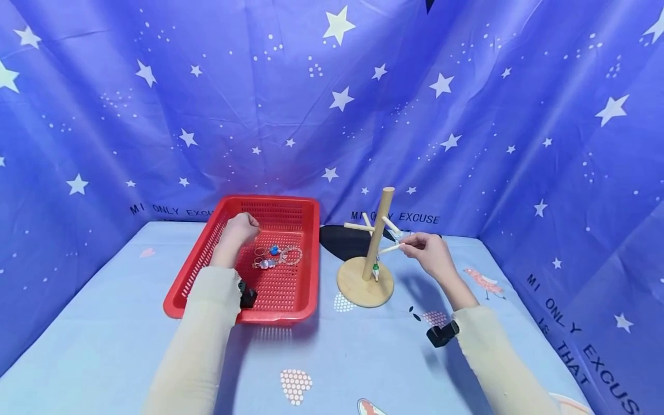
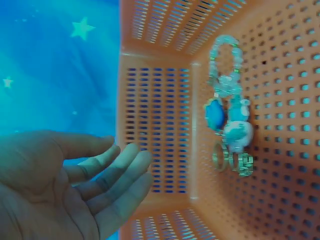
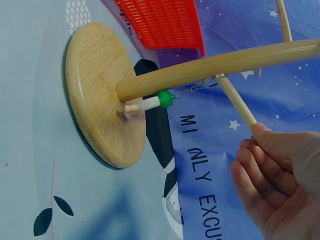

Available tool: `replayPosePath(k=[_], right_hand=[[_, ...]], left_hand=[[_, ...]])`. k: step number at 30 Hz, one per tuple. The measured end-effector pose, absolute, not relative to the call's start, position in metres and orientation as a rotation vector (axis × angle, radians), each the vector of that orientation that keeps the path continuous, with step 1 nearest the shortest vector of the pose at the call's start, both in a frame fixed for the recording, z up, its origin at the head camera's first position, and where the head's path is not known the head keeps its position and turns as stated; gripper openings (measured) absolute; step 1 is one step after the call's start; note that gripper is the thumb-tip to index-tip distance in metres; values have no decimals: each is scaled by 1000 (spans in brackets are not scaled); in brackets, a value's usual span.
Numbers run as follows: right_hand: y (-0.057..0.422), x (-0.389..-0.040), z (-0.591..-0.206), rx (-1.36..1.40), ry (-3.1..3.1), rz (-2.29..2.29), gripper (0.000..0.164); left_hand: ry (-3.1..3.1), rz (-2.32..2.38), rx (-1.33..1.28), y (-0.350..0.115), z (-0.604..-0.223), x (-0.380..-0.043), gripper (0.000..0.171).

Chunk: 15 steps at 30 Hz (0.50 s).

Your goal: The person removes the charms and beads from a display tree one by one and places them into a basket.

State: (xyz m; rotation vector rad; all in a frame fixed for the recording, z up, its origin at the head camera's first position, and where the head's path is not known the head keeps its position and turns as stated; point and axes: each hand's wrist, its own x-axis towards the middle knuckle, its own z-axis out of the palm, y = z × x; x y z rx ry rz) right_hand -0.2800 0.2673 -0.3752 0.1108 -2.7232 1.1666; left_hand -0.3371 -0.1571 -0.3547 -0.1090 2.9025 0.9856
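My left hand [image 1: 238,230] hovers over the far left part of a red plastic basket [image 1: 313,259], fingers loosely bent with nothing between them. On the basket floor lie several keychains, among them one with a blue charm [image 2: 215,115], a beaded loop [image 2: 227,87] and a pale round charm [image 2: 238,134]. To the right stands a wooden peg rack [image 1: 381,230] on a round base. My right hand [image 3: 285,175] pinches the tip of a lower peg [image 3: 237,100] between thumb and fingers. A keychain with a green and white charm [image 3: 165,99] hangs by its ring at that peg's root.
More pegs [image 1: 358,226] stick out from the upper post. A blue curtain with stars [image 1: 339,98] closes off the back and sides. The rack and basket stand side by side on a light blue printed cloth [image 1: 332,357].
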Motion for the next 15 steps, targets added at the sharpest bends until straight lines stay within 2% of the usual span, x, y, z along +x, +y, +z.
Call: replayPosePath(k=[5, 15], right_hand=[[263, -280, -373, 95, -2732, 1107, 20], [250, -267, -378, 4, -2657, 1021, 20]], left_hand=[[2886, 1119, -78, -155, -340, -329, 23], [2899, 1290, 141, -137, -307, -306, 22]])
